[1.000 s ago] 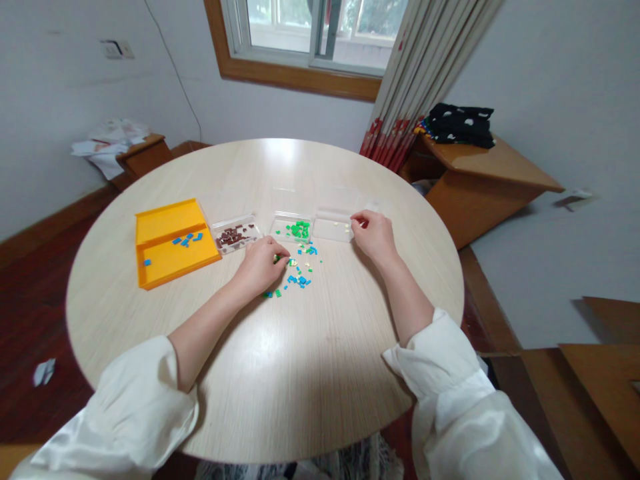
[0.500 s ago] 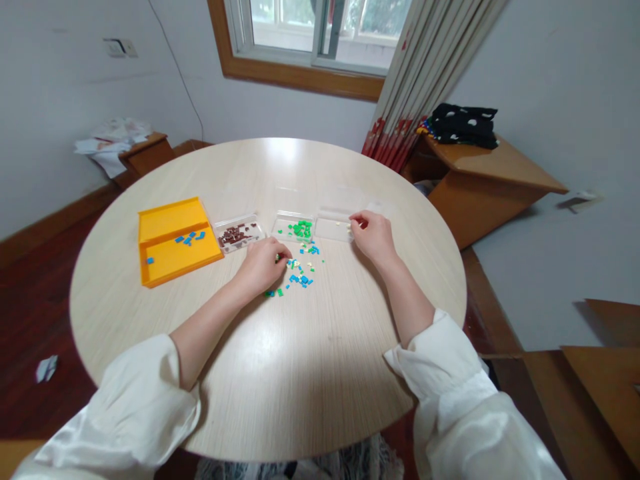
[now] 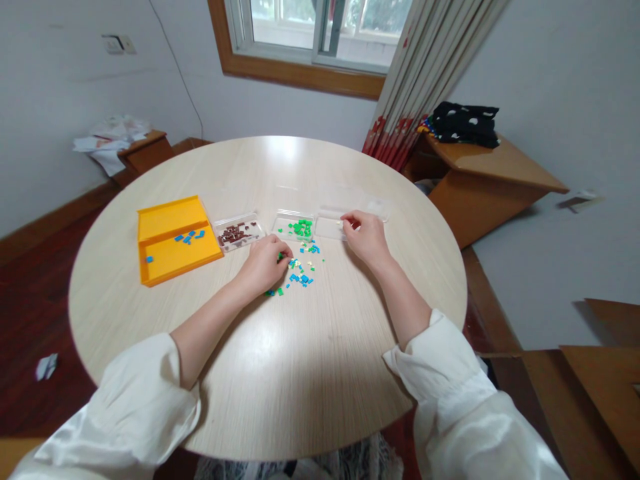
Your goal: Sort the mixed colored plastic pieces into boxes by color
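My left hand (image 3: 267, 263) is closed low over the table, a small green brick (image 3: 280, 256) showing at its fingertips. Just right of it lies a loose pile of tiny blue, green and cream bricks (image 3: 301, 280). My right hand (image 3: 367, 235) reaches over a clear plastic box (image 3: 327, 230), fingers curled and thumb near the forefinger. A cream brick (image 3: 340, 225) shows close by those fingertips; whether they grip anything is hidden. Between the hands, behind the pile, a second clear box (image 3: 283, 219) holds green bricks (image 3: 303, 229).
Left of the green bricks is a clear box with brown bricks (image 3: 234, 234). A yellow case (image 3: 173, 267) lies unfolded further left, several blue bricks (image 3: 190, 237) inside. All stand on a round wooden table (image 3: 280, 380). Behind are a window and a curtain (image 3: 425, 67).
My right hand has moved a little left over the clear box. My left hand has barely shifted, and the green brick stays at its fingertips.
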Demonstrator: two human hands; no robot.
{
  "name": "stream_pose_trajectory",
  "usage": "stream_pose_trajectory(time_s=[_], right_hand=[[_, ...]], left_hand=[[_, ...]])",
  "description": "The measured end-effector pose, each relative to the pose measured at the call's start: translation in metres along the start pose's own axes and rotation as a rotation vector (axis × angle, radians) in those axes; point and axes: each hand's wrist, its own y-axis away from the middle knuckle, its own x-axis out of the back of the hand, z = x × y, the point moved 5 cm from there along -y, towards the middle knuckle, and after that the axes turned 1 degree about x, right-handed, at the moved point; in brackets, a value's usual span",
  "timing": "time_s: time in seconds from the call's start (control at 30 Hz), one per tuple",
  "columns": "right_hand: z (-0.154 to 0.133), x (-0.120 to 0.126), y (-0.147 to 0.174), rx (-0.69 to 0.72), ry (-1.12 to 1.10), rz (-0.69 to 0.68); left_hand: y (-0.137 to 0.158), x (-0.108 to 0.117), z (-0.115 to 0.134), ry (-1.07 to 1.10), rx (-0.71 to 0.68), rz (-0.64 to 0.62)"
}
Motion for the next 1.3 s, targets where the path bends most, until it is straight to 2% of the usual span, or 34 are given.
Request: stream_pose_trajectory(time_s=[0.3, 0.53, 0.7, 0.87, 1.1, 1.3], right_hand=[[-0.009, -0.004, 0.002, 0.055, -0.047, -0.024], [-0.031, -0.015, 0.012, 0.158, -0.100, -0.073], [-0.056, -0.025, 0.026, 0.268, -0.178, -0.166], [-0.074, -0.039, 0.041, 0.362, -0.210, -0.279], [-0.072, -0.044, 0.042, 0.367, -0.228, -0.287], [-0.071, -0.044, 0.042, 0.359, -0.230, -0.300]], left_hand=[[0.001, 0.000, 0.002, -0.008, -0.003, 0.001], [-0.001, 0.001, 0.004, -0.001, 0.004, 0.015], [0.000, 0.010, 0.005, 0.039, 0.050, 0.077], [0.002, 0.014, 0.009, 0.070, 0.015, 0.128], [0.002, 0.015, 0.006, 0.127, -0.022, 0.180], [0.002, 0.016, 0.007, 0.149, 0.001, 0.182]])
